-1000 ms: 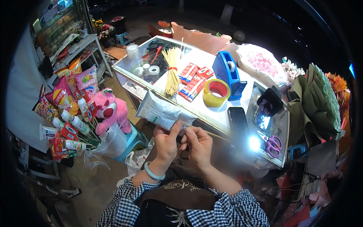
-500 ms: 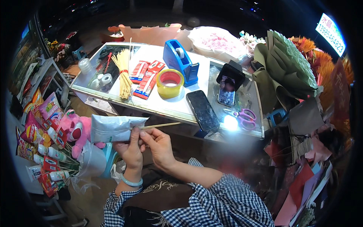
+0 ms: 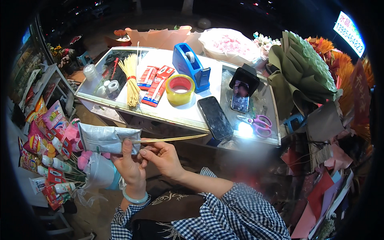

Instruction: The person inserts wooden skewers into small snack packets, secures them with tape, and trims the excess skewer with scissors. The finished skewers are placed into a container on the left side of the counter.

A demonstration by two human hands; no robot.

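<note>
My left hand [image 3: 131, 165] is closed on a silvery-white flat packet [image 3: 105, 138], thumb on its near face. Two thin wooden sticks, or one doubled-looking stick [image 3: 178, 139], run rightward from under that thumb, with the tips near the table edge. Close beside it, my right hand [image 3: 166, 160] has its thumb and fingers pinched together just below the stick. What lies between those fingertips, if anything, is hidden. A pale bracelet [image 3: 136, 199] circles my left wrist.
On the white table [image 3: 160, 114] are a bundle of sticks [image 3: 131, 82], red packets [image 3: 154, 93], yellow tape [image 3: 181, 98], a blue tape dispenser [image 3: 191, 66], phones [image 3: 215, 117] and purple scissors [image 3: 261, 127]. Snack bouquets [image 3: 54, 156] stand left; wrapped flowers [image 3: 300, 70] right.
The packet and both hands have moved a little left. The packet has tilted, and more of the stick shows, now rising slightly to the right.
</note>
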